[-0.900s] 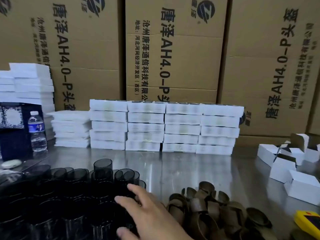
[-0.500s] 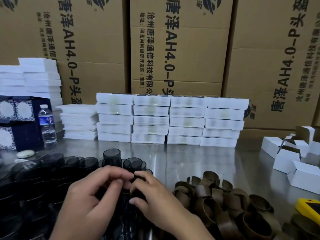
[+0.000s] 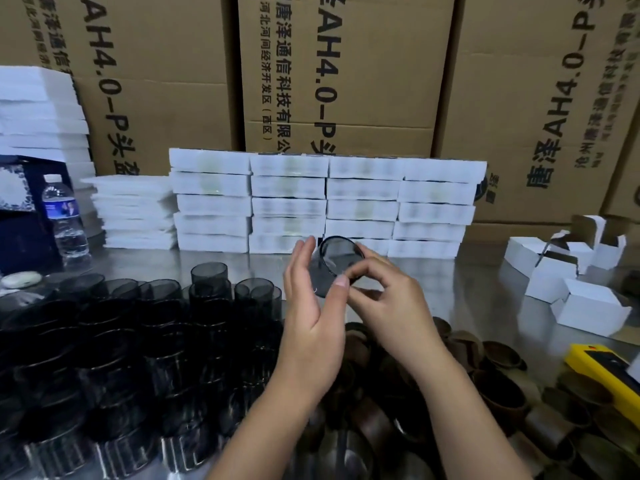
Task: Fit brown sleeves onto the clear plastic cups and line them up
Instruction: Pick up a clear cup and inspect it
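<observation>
A clear smoky plastic cup [image 3: 334,259] is held up above the table between both hands, its mouth tilted toward me. My left hand [image 3: 311,320] cradles its left side, thumb across the front and fingers straight up behind. My right hand [image 3: 388,299] pinches the cup's rim from the right. Several more dark clear cups [image 3: 145,334] stand packed together at the left. A heap of brown sleeves [image 3: 502,393] lies at the lower right, partly hidden behind my forearms.
White flat boxes [image 3: 325,206] are stacked along the back of the steel table [image 3: 467,292], in front of big cardboard cartons [image 3: 346,81]. Small white open boxes [image 3: 568,278] lie at the right, a yellow device [image 3: 609,368] at the right edge, a water bottle [image 3: 64,220] at the left.
Both hands rose from among the packed cups, lifting one cup up and away from the group. The camera view shifted slightly downward.
</observation>
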### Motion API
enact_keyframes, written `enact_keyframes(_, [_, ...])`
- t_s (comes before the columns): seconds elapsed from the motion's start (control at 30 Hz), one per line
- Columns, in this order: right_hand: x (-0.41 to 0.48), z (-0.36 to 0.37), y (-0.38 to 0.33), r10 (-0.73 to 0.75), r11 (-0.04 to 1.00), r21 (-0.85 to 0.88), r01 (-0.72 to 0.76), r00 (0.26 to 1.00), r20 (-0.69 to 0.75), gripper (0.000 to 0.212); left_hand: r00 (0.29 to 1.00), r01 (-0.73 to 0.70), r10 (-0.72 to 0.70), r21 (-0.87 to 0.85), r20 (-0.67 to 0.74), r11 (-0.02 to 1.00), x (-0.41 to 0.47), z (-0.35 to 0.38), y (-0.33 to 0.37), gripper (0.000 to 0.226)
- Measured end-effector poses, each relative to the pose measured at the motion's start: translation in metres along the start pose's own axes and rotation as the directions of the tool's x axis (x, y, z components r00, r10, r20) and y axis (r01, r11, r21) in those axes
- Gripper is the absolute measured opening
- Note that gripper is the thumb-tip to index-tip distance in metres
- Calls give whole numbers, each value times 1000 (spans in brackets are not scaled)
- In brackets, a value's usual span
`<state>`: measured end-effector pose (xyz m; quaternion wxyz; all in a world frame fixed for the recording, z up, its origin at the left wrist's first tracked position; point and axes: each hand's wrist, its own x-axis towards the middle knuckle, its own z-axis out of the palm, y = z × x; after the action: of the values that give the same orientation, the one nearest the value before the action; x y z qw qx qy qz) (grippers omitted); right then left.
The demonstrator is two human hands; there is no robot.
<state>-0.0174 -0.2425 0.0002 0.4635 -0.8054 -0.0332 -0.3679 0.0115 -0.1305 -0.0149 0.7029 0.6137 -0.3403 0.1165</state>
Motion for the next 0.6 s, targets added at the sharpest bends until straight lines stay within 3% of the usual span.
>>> enact_keyframes(0.23, [6,5,-2,-10,1000,5,10,1000,-22,10,991,58,-72,-124,-110,991,7,15,-14,38])
enact_keyframes(0.4, [1,0,-6,-61,997,-41,60,997,-37,16,991,65,-94,-280,-95,958,8,21,-20,41])
enact_keyframes(0.6, [-8,-12,-9,-66,995,-69,66,998,-8,19,995,77,-96,-440,-22,895,6,21,-21,28])
